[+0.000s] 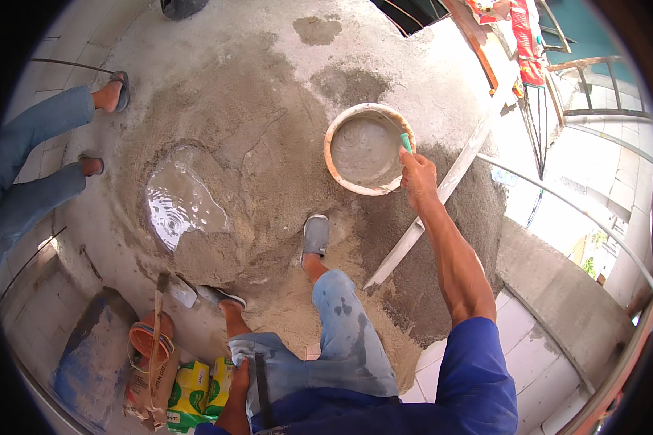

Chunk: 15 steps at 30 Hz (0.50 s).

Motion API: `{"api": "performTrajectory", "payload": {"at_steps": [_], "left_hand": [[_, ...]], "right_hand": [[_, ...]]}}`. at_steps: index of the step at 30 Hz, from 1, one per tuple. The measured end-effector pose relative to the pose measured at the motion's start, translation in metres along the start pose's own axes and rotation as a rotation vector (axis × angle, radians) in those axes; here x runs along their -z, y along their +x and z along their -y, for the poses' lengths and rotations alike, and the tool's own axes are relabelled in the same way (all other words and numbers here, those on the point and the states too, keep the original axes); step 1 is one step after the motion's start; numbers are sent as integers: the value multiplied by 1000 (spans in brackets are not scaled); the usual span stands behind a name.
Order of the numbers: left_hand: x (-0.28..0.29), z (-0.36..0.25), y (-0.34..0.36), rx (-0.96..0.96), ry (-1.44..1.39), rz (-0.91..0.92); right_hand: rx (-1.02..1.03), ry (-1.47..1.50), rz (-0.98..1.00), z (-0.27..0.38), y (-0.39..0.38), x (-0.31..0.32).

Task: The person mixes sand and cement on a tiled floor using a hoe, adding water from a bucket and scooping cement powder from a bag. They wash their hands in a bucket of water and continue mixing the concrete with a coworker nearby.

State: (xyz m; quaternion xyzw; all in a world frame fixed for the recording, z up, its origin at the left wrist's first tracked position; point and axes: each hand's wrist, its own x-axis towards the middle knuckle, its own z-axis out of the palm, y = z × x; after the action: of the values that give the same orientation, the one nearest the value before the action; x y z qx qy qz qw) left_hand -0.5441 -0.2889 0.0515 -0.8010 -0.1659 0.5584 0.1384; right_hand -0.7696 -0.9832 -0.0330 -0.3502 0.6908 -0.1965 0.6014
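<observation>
My right hand (417, 175) is closed round the green grip (405, 143) of a bucket's handle. The round, pale-rimmed bucket (334, 166) stands upright on the floor with wet grey mortar (368, 151) inside. Beside my thigh hangs my left hand (241, 378), small in view; its fingers are too unclear to read. In front of my feet spreads a bed of sand and cement mix (261, 167), with a pool of water (185, 197) in its hollow.
A long pale board (457, 170) slants across the mix at right. Another person's legs (47, 127) stand at far left. A shovel (181, 291), orange buckets (151, 337), yellow-green bags (190, 388) and a blue-stained sheet (94, 355) lie lower left. Metal railings (602, 112) border the right.
</observation>
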Motion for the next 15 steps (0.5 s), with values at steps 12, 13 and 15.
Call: {"api": "performTrajectory", "payload": {"at_steps": [12, 13, 15], "left_hand": [[27, -31, -43, -74, -133, -4], [28, -26, -40, -52, -104, 13], [37, -36, -39, -6, -39, 52]], "right_hand": [[-43, 62, -175, 59, 10, 67], [-35, 52, -163, 51, 17, 74], [-57, 84, -182, 31, 34, 86]]}}
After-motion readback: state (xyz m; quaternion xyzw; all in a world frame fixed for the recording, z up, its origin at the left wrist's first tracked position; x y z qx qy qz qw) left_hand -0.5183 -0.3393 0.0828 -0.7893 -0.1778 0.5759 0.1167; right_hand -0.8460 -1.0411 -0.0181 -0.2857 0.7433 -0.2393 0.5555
